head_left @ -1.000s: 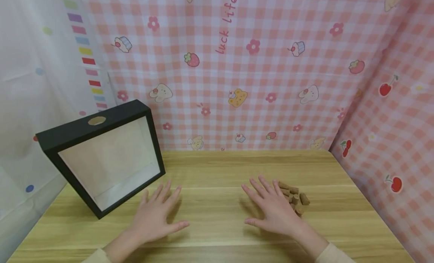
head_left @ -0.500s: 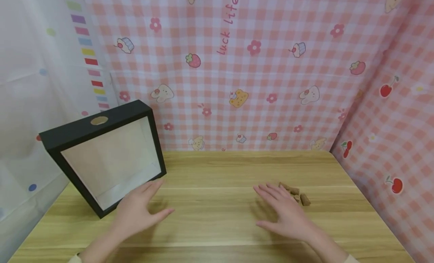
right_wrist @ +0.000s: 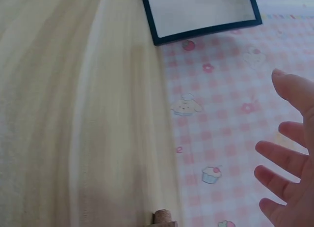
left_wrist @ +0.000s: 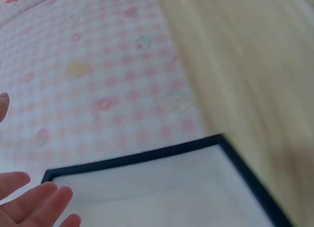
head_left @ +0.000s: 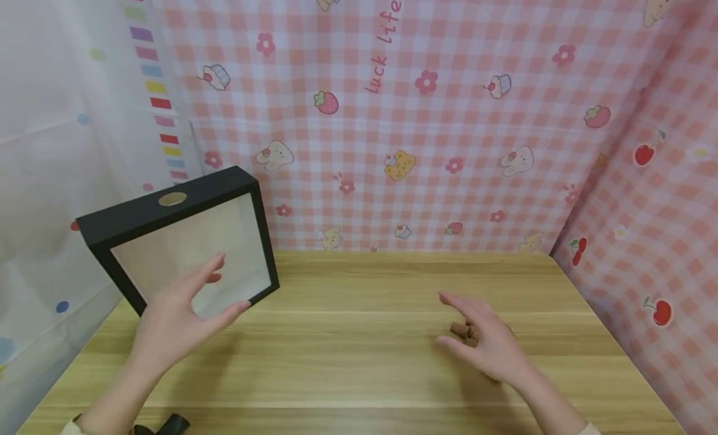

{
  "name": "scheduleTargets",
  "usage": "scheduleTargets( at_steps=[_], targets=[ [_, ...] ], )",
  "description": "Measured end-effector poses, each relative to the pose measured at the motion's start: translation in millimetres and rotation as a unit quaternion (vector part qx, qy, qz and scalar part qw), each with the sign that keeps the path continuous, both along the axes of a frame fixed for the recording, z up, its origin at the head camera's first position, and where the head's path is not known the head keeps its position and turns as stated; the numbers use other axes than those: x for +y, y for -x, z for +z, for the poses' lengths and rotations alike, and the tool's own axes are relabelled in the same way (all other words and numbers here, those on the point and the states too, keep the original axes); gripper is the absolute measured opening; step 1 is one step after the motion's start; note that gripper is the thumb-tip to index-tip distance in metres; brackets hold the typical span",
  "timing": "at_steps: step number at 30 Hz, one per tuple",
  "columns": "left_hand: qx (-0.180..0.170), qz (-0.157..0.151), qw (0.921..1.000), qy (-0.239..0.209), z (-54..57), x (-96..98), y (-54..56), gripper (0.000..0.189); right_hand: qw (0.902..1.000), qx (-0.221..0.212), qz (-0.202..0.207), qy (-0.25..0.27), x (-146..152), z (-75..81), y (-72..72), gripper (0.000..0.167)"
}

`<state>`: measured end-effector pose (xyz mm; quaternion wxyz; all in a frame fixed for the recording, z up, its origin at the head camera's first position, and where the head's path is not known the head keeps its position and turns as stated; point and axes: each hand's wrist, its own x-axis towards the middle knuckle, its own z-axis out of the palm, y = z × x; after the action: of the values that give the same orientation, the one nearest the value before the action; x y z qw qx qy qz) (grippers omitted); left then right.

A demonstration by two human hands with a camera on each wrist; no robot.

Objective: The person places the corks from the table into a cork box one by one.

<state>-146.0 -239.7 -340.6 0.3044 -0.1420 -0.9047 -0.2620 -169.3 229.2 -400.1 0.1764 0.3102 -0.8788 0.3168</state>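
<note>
A black-framed shallow box [head_left: 129, 218] with a pale interior and a round hole in its top edge stands at the left of the table. My left hand [head_left: 171, 323] hovers before its front, fingers and thumb spread apart with nothing between them. In the left wrist view, its fingers [left_wrist: 56, 202] overlap the box's frame. Small brown corks [head_left: 462, 331] lie at the right, mostly hidden behind my right hand [head_left: 496, 344], which is held over them with thumb and fingers parted. The right wrist view shows one cork [right_wrist: 162, 217] at the bottom edge, apart from the fingers.
The wooden table [head_left: 348, 360] ends at a pink checked cloth [head_left: 359, 129] behind. Another checked cloth [head_left: 645, 223] hangs on the right, and a white cloth [head_left: 45, 173] on the left. A black object [head_left: 174, 424] shows beside the left wrist.
My left hand has risen and moved left in front of the box. My right hand has shifted right over the corks, its fingers less spread. The view has turned slightly.
</note>
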Motion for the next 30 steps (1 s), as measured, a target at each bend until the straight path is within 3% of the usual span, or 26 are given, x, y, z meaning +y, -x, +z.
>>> scheduleTargets(
  at_steps=[3, 9, 18, 20, 24, 27, 30],
  targets=[
    [0.014, 0.004, 0.9997, -0.02, 14.7, -7.5, -3.3, 0.082, 0.9996, -0.013, -0.008, 0.023, 3, 3.1, 0.3, 0.069],
    [0.056, -0.024, 0.9948, -0.081, 42.6, -22.8, -6.7, 0.085, 0.997, -0.036, -0.035, 0.06, 12, 6.1, 0.9, 0.068],
    [0.117, -0.003, 0.9887, -0.093, 75.5, -57.3, -7.3, 0.087, 0.9942, -0.053, -0.055, 0.076, 17, 8.3, 6.2, 0.062],
    [0.102, 0.014, 0.9896, -0.1, 80.6, -67.7, -5.0, 0.084, 0.9932, -0.067, -0.057, 0.077, 16, 9.0, 7.2, 0.062],
    [0.033, 0.045, 0.9936, -0.098, 85.2, -88.6, 0.4, 0.078, 0.9897, -0.095, -0.063, 0.086, 13, 8.8, 11.4, 0.059],
    [-0.008, 0.058, 0.9942, -0.09, 84.8, -100.7, 4.1, 0.079, 0.9886, -0.098, -0.053, 0.101, 10, 5.5, 17.2, 0.057],
    [-0.028, 0.064, 0.9932, -0.093, 81.0, -110.6, 8.1, 0.081, 0.9875, -0.099, -0.036, 0.117, 3, 0.9, 22.5, 0.056]
  ],
)
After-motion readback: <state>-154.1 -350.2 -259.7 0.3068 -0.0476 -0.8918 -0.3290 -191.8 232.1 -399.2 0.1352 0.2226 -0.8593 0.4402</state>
